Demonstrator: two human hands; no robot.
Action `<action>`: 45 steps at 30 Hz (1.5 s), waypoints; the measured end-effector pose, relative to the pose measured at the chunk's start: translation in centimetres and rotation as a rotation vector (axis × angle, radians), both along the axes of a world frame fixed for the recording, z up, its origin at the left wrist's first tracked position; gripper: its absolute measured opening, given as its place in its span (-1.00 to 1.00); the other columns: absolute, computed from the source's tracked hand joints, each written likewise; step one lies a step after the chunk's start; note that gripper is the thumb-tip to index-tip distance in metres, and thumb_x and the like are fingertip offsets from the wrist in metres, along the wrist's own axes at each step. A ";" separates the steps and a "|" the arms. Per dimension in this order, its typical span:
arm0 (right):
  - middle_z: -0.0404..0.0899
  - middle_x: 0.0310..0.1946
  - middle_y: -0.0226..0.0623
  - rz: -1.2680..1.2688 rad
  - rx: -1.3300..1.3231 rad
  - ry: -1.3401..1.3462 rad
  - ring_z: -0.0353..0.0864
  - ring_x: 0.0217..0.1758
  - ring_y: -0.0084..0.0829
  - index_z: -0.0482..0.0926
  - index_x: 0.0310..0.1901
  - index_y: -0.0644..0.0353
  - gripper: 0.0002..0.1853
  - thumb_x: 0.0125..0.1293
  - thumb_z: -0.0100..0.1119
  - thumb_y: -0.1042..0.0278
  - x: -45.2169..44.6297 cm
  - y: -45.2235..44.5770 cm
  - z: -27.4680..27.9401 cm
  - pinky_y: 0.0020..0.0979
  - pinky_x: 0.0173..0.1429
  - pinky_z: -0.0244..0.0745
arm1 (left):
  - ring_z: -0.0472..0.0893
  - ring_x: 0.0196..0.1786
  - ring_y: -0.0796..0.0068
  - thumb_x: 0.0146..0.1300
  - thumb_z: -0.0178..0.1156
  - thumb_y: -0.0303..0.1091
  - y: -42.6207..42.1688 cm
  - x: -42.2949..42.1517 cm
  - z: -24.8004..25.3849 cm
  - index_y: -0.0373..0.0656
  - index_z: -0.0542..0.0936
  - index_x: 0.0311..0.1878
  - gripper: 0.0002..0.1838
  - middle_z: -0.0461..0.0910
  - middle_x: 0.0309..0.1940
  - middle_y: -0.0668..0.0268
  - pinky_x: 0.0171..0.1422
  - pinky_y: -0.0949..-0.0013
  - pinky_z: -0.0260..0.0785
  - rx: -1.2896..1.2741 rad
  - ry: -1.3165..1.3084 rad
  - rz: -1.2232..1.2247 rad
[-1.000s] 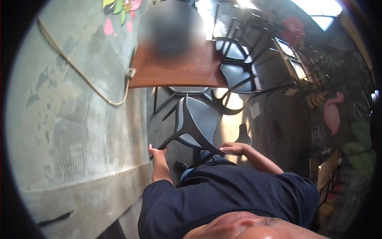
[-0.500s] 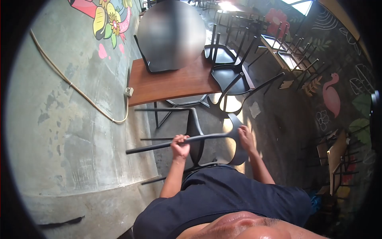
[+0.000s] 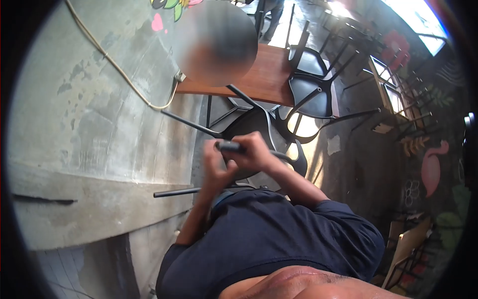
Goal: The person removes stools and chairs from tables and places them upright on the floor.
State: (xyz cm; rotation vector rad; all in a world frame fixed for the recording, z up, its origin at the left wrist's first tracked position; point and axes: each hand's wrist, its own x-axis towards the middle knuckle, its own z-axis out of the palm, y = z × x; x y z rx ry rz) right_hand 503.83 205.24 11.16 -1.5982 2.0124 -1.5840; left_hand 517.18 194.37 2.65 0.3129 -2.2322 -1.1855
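Note:
A black chair [image 3: 246, 125] is tipped in front of my body, with its legs pointing toward the wall and up at me. My right hand [image 3: 253, 152] is wrapped round one of its legs close to the end. Beside that leg's end, my left hand [image 3: 215, 162] has its thumb and fingers apart; it is slightly blurred, and whether it touches the leg is hard to see. Part of the seat is hidden behind my hands and forearms.
A brown wooden table [image 3: 271, 70] stands ahead, with upturned black chairs [image 3: 309, 94] at its right side. On the left, a concrete wall [image 3: 124, 144] carries a cable [image 3: 119, 74] and a socket [image 3: 179, 76]. More stacked furniture [image 3: 396, 92] lines the right. A blurred disc covers part of the table.
My right hand has moved from the chair's backrest to the leg. My left hand has loosened from that leg and is at its end. The chair has turned, and the view has shifted.

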 end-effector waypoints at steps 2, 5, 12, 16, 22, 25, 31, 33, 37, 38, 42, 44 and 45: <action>0.33 -0.81 -0.24 -0.071 -0.018 -0.098 0.34 -0.75 -0.57 0.45 -0.67 0.28 -0.71 0.06 0.31 0.36 -2.6 1.5 1.6 -0.48 -0.61 0.25 | 0.20 0.27 -0.04 0.10 0.15 -0.26 -2.5 4.0 3.8 -0.33 0.32 0.08 -0.48 0.27 0.11 -0.02 0.34 -0.05 -0.03 -0.436 0.087 0.505; 0.13 -0.83 -0.44 -0.084 -0.039 -0.135 0.13 -0.70 -0.73 0.36 -0.70 0.26 -0.64 0.12 0.28 0.36 -5.6 2.2 2.0 -0.53 -0.64 0.07 | 0.10 0.33 -0.03 0.10 0.19 -0.28 -4.1 7.7 5.4 -0.34 0.23 0.18 -0.39 0.12 0.24 -0.11 0.36 -0.07 -0.08 -0.575 0.106 0.956; 0.18 -0.84 -0.47 -0.179 -0.157 -0.174 0.13 -0.74 -0.71 0.41 -0.68 0.25 -0.68 0.08 0.32 0.36 -9.4 1.2 1.8 -0.54 -0.65 0.05 | 0.00 0.35 -0.10 0.10 0.18 -0.18 -6.0 2.8 8.9 -0.31 0.30 0.06 -0.46 0.08 0.24 -0.16 0.36 -0.18 -0.16 -0.875 0.181 0.925; 0.24 -0.79 -0.58 -0.342 -0.369 -0.362 0.17 -0.67 -0.76 0.44 -0.64 0.25 -0.73 0.11 0.30 0.43 -11.6 0.3 1.4 -0.56 -0.60 0.03 | 0.09 0.30 -0.08 0.10 0.19 -0.24 -10.3 1.7 11.1 -0.29 0.37 -0.03 -0.57 0.19 0.19 -0.12 0.33 -0.13 -0.06 -1.060 0.246 1.011; 0.34 -0.76 -0.51 -0.293 -0.446 -0.449 0.26 -0.73 -0.71 0.44 -0.62 0.25 -0.71 0.18 0.27 0.39 -13.8 -5.3 -0.4 -0.62 -0.65 0.09 | 0.49 -0.23 0.39 0.31 0.01 -0.39 -20.8 -3.7 6.9 -0.21 0.40 -0.30 -0.90 0.50 -0.42 0.24 0.06 0.22 0.30 0.558 0.533 0.445; 0.34 -0.77 -0.50 -0.360 -0.484 -0.420 0.27 -0.73 -0.70 0.42 -0.63 0.24 -0.69 0.20 0.25 0.38 -15.2 -8.5 -3.6 -0.61 -0.65 0.11 | 0.27 -0.50 0.60 0.27 0.03 -0.44 -24.7 -7.9 5.2 -0.10 0.29 -0.57 -0.73 0.19 -0.66 0.46 -0.16 0.34 0.28 0.613 0.667 0.455; 0.31 -0.76 -0.48 -0.541 -0.295 -0.441 0.26 -0.69 -0.67 0.39 -0.63 0.23 -0.61 0.33 0.10 0.24 -16.9 -11.9 -7.2 -0.56 -0.58 0.15 | 0.22 -0.55 0.66 0.22 0.03 -0.48 -31.1 -14.3 1.9 -0.14 0.28 -0.60 -0.73 0.24 -0.68 0.45 -0.39 0.53 0.09 0.561 0.707 0.257; 0.32 -0.77 -0.53 -0.588 -0.285 -0.459 0.26 -0.69 -0.70 0.42 -0.64 0.23 -0.60 0.31 0.13 0.20 -17.5 -12.6 -8.8 -0.57 -0.58 0.14 | 0.21 -0.56 0.67 0.20 0.02 -0.47 -32.6 -16.0 0.7 -0.16 0.27 -0.62 -0.73 0.25 -0.68 0.45 -0.45 0.55 0.04 0.534 0.638 0.206; 0.33 -0.75 -0.52 -0.656 -0.137 -0.423 0.26 -0.66 -0.66 0.44 -0.62 0.29 -0.58 0.30 0.15 0.15 -19.1 -14.0 -12.2 -0.54 -0.54 0.16 | 0.24 -0.57 0.66 0.12 0.01 -0.48 -35.7 -18.8 -1.9 -0.19 0.27 -0.66 -0.74 0.27 -0.69 0.44 -0.47 0.53 0.06 0.530 0.529 0.198; 0.34 -0.74 -0.48 -0.668 -0.055 -0.414 0.27 -0.65 -0.62 0.45 -0.61 0.30 -0.59 0.28 0.17 0.16 -19.1 -14.2 -12.8 -0.52 -0.53 0.18 | 0.25 -0.57 0.65 0.12 0.02 -0.47 -36.4 -19.3 -2.5 -0.19 0.28 -0.65 -0.75 0.27 -0.69 0.44 -0.46 0.53 0.08 0.548 0.516 0.193; 0.46 -0.57 -0.22 -0.656 0.032 -0.162 0.45 -0.50 -0.35 0.54 -0.48 0.24 -0.74 0.11 0.31 0.21 -20.2 -14.1 -12.3 -0.36 -0.37 0.36 | 0.32 -0.51 0.61 0.16 0.02 -0.43 -38.5 -21.7 -3.0 -0.20 0.35 -0.60 -0.78 0.35 -0.65 0.41 -0.35 0.51 0.16 0.427 0.368 0.228; 0.51 -0.42 -0.19 -0.727 -0.015 -0.013 0.49 -0.36 -0.30 0.54 -0.28 0.22 -0.68 0.03 0.37 0.18 -19.5 -13.3 -11.9 -0.33 -0.22 0.41 | 0.43 -0.36 0.47 0.20 0.09 -0.32 -37.8 -22.1 -3.3 -0.29 0.47 -0.44 -0.78 0.48 -0.46 0.30 -0.20 0.42 0.26 0.381 0.355 0.365; 0.50 -0.36 -0.19 -0.665 -0.041 -0.049 0.49 -0.31 -0.29 0.51 -0.21 0.21 -0.62 0.02 0.37 0.17 -19.0 -12.1 -12.3 -0.34 -0.17 0.41 | 0.44 -0.16 0.39 0.21 0.14 -0.21 -41.8 -21.8 -8.0 -0.31 0.50 -0.27 -0.71 0.46 -0.20 0.17 -0.02 0.30 0.29 0.205 0.254 0.301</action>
